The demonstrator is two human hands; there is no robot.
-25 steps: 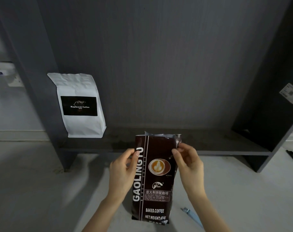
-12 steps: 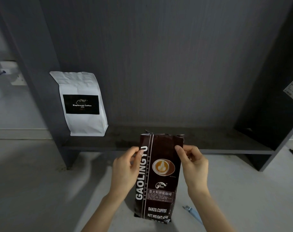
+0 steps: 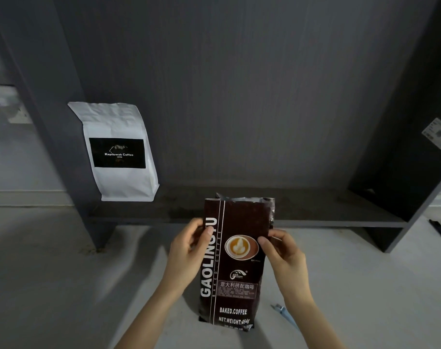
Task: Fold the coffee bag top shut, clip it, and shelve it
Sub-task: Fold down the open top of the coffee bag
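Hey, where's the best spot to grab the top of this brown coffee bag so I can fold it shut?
Pinch the flat open lip of the brown coffee bag at its two upper corners, left hand and right hand each from its own side. The bag is upright, and both hands grip lower, at mid-height.

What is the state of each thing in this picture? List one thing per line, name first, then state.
Brown coffee bag: upright, held at both side edges, top open and unfolded.
Left hand: gripping the bag's left edge.
Right hand: gripping its right edge.
White coffee bag: upright on the shelf, top closed.
Shelf: holds only the white bag.
Blue clip: lying on the floor, unused.
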